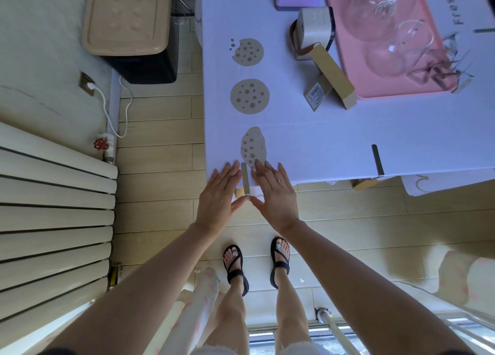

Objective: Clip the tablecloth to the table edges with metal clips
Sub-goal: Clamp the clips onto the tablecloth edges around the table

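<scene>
Left grip (217, 194) and right grip (276, 191) lie wide, fingers straight and flat on the cloth (308, 140) at its near edge, low in the frame's middle. Between them sits a clip (245, 179), slid over that edge. Both thumbs (239, 203) meet at its lower end and seem to touch it, though the view there is small. A second clip (377, 160) grips the same edge further right. At upper right, a pink tray (348, 68) carries glasses (375, 6), with a box (332, 73) just beside it.
</scene>
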The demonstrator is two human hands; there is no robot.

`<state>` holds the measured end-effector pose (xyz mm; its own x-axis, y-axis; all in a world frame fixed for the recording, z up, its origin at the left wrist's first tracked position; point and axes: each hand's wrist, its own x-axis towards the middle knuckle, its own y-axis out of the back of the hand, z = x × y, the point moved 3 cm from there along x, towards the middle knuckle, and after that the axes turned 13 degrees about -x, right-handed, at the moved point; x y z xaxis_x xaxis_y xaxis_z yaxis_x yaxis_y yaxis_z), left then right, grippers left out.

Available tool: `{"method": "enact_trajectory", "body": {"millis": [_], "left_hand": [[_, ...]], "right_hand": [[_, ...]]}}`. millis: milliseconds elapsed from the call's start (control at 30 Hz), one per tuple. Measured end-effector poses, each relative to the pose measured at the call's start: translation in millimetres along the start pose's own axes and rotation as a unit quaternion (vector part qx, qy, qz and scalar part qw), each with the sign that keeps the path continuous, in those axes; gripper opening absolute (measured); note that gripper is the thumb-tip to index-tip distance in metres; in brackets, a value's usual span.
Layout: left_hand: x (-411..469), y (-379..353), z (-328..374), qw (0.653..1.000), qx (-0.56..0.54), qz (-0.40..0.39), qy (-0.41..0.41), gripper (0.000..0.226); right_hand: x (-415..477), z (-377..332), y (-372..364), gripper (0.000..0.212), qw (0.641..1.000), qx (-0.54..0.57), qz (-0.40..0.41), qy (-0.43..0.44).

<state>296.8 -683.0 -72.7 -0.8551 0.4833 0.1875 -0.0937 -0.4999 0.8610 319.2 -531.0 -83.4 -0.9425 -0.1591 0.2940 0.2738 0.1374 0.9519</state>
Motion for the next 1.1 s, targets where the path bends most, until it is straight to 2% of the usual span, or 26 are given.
{"method": "enact_trajectory", "body": {"millis": [367, 767, 1100], "left_hand": [[9, 3, 3, 0.995, 0.047, 0.084, -0.020, 0.039], [3, 1, 4, 0.996, 0.009, 0.085, 0.001, 0.037], [11, 4, 11, 0.995, 0.060, 0.069, -0.036, 0.035]], "right_hand": [[9, -3, -4, 0.030, 0.997, -0.012, 0.063, -0.035], [9, -1, -1, 0.033, 0.998, -0.009, 0.066, -0.022], [13, 2, 3, 0.032, 1.000, -0.005, 0.020, -0.001]]}}
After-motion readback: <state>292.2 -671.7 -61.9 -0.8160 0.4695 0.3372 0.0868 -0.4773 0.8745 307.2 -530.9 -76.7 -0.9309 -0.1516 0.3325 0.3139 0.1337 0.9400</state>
